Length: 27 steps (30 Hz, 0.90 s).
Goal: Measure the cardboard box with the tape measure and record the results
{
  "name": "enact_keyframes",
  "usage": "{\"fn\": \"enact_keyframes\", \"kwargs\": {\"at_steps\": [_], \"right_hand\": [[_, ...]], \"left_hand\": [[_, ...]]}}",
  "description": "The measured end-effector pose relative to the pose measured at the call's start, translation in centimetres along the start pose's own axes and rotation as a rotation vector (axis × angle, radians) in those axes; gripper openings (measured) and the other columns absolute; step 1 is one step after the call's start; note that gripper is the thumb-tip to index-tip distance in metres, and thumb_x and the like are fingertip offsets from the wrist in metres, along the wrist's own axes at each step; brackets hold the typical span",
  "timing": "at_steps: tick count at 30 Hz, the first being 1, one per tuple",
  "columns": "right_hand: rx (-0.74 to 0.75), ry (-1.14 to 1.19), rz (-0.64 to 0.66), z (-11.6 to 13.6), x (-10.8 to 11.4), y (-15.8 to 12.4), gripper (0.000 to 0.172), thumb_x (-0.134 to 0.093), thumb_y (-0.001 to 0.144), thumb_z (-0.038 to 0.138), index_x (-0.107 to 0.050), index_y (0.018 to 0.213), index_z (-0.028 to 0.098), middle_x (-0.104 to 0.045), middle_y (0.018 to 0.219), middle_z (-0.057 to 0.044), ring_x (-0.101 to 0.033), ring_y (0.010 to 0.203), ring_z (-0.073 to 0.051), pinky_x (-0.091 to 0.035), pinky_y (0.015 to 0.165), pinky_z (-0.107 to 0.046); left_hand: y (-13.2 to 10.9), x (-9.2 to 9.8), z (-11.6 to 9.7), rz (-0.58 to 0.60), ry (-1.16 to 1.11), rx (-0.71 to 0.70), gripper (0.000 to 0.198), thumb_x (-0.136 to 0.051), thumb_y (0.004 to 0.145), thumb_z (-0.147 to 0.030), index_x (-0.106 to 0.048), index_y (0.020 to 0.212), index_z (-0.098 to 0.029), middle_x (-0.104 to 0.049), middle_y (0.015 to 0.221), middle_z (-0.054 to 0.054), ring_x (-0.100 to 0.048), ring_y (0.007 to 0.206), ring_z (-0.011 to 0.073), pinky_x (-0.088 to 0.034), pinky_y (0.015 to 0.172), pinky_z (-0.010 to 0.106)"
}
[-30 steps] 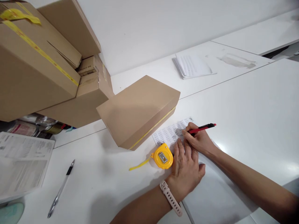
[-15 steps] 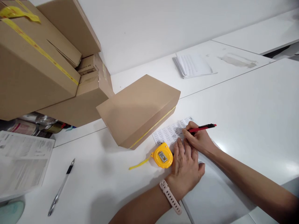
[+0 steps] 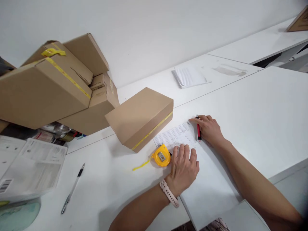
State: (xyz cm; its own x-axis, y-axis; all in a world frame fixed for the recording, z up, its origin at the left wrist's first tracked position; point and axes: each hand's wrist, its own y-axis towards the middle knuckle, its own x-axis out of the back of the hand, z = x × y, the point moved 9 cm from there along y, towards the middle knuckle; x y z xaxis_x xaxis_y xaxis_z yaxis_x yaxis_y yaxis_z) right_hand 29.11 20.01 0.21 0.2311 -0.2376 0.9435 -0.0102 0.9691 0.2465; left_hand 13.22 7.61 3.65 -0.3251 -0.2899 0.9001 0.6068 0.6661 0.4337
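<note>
My left hand (image 3: pixel 184 166) rests palm down on the lower part of a sheet of paper (image 3: pixel 178 133) covered with rows of writing. Its fingers are bent and a little apart, with nothing held. Just left of its fingertips lies a yellow tape measure (image 3: pixel 161 156), a short length of its tape (image 3: pixel 141 166) pulled out on the table. At the sheet's upper right, my right hand (image 3: pixel 211 130) has a red and black pen (image 3: pixel 198 132) in its fingers. The index finger stretches over the pen toward the sheet's top corner; the thumb is mostly hidden.
A closed cardboard box (image 3: pixel 141 115) with yellow tape stands beyond the sheet. Larger boxes (image 3: pixel 48 93) are stacked at the left. A clear pen (image 3: pixel 73 189) lies left on the white table, near a printed plastic packet (image 3: pixel 45 163). Papers (image 3: pixel 191 77) lie by the wall.
My right hand has lifted from its writing grip and shifted toward the sheet's upper edge, the pen now turned upright across the view. My left hand's fingers have drawn back and bent. The view has shifted.
</note>
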Motion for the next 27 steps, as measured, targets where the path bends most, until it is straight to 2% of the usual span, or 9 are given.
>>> {"fn": "enact_keyframes", "kwargs": {"at_steps": [3,6,10,14,17,19,21,23,27], "right_hand": [[-0.003,-0.007,-0.031,0.1,-0.3,0.1,0.053,-0.040,0.090,0.009,-0.072,0.126,0.030,-0.068,0.125,-0.011,-0.054,0.108,-0.033,-0.045,0.083,-0.046],[-0.030,0.020,-0.083,0.0,0.1,0.2,0.056,-0.041,0.086,0.004,-0.071,0.128,0.028,-0.071,0.120,-0.010,-0.057,0.103,-0.032,-0.046,0.081,-0.045],[-0.083,0.106,-0.293,-0.2,2.4,-0.1,0.052,-0.041,0.085,0.004,-0.069,0.126,0.021,-0.074,0.103,-0.012,-0.060,0.096,-0.030,-0.047,0.079,-0.044],[-0.041,0.468,-0.378,1.3,4.4,-0.9,0.031,-0.046,0.087,0.015,-0.073,0.100,0.021,-0.072,0.092,-0.010,-0.062,0.085,-0.025,-0.048,0.073,-0.039],[0.058,0.951,0.022,5.4,2.8,-1.4,0.022,-0.053,0.092,0.032,-0.071,0.091,0.021,-0.071,0.088,-0.007,-0.064,0.077,-0.021,-0.051,0.071,-0.037],[0.147,1.227,0.428,9.5,1.3,-3.1,0.032,-0.055,0.094,0.047,-0.072,0.099,0.020,-0.073,0.095,-0.008,-0.067,0.084,-0.021,-0.054,0.077,-0.038],[0.186,1.376,0.725,12.3,0.5,-5.0,0.045,-0.054,0.094,0.059,-0.070,0.110,0.020,-0.074,0.102,-0.010,-0.069,0.093,-0.022,-0.054,0.085,-0.040],[0.163,1.430,0.843,13.1,0.0,-5.8,0.052,-0.051,0.094,0.065,-0.070,0.112,0.020,-0.074,0.103,-0.010,-0.069,0.093,-0.021,-0.053,0.087,-0.039],[0.099,1.500,0.799,11.9,-0.2,-5.3,0.050,-0.057,0.091,0.066,-0.071,0.098,0.018,-0.067,0.093,-0.007,-0.063,0.084,-0.018,-0.051,0.083,-0.036]], "left_hand": [[-0.4,2.7,1.3,-0.147,-0.007,0.054,0.024,-0.061,0.092,-0.024,-0.063,0.113,-0.014,-0.069,0.118,0.015,-0.062,0.109,0.0300,-0.048,0.093,0.046],[-1.8,4.1,4.3,-0.158,0.028,0.216,0.035,-0.067,0.086,-0.022,-0.058,0.120,-0.015,-0.061,0.132,0.020,-0.055,0.122,0.0371,-0.045,0.097,0.054],[-4.7,3.3,8.6,-0.032,-0.032,0.466,0.064,-0.077,0.078,-0.026,-0.048,0.133,-0.015,-0.050,0.144,0.023,-0.048,0.130,0.0413,-0.043,0.102,0.059],[-6.4,1.9,10.3,0.061,-0.229,0.614,0.066,-0.076,0.080,-0.024,-0.046,0.139,-0.020,-0.062,0.128,0.015,-0.057,0.118,0.0342,-0.048,0.098,0.053],[-6.3,2.3,9.7,0.047,-0.454,0.632,0.066,-0.077,0.076,-0.022,-0.050,0.137,-0.023,-0.065,0.118,0.011,-0.059,0.114,0.0305,-0.048,0.099,0.050],[-6.2,2.6,9.1,0.052,-0.651,0.650,0.063,-0.077,0.076,-0.026,-0.053,0.134,-0.024,-0.065,0.120,0.009,-0.059,0.114,0.0290,-0.048,0.100,0.048],[-6.4,2.7,8.6,0.053,-0.845,0.687,0.060,-0.077,0.077,-0.031,-0.055,0.132,-0.025,-0.065,0.123,0.009,-0.060,0.114,0.0276,-0.049,0.100,0.045],[-6.7,2.7,8.4,0.037,-0.977,0.727,0.061,-0.078,0.077,-0.035,-0.055,0.132,-0.024,-0.065,0.123,0.009,-0.062,0.111,0.0265,-0.050,0.097,0.043],[-7.3,2.5,8.5,-0.003,-1.101,0.766,0.064,-0.077,0.077,-0.040,-0.051,0.134,-0.025,-0.065,0.110,0.006,-0.064,0.096,0.0217,-0.052,0.088,0.038]]}}
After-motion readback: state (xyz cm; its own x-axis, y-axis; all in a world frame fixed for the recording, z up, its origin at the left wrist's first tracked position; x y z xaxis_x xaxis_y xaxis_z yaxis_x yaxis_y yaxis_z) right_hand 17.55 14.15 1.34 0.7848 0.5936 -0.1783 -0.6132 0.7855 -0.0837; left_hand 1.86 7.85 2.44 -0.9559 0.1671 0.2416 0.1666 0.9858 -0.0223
